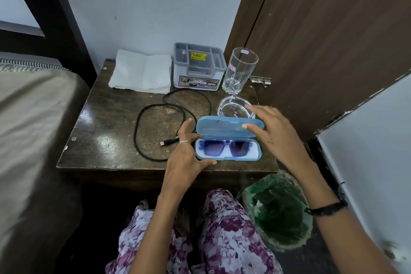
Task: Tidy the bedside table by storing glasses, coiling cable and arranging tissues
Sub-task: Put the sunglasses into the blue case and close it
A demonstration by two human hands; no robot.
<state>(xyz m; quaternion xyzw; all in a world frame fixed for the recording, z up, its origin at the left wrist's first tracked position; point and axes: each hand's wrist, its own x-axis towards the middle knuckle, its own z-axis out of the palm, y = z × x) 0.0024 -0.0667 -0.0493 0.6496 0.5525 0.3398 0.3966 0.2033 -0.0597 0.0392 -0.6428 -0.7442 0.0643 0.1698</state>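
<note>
The desk [106, 131] is dark wood with a glossy, scuffed top. The glasses case [229, 127] is smooth matt blue plastic; the sunglasses [225, 147] have glossy translucent blue plastic frames. The tissues [141, 71] are soft white paper. The cable [139, 131] is matt black. The tumbler [240, 69] and ashtray [233, 107] are clear cut glass. The organiser box [199, 66] is grey plastic.

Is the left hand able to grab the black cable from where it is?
Probably yes. The left hand holds the blue plastic glasses case, and the black cable lies loose on the dark wooden table just beside it, with nothing between.
</note>
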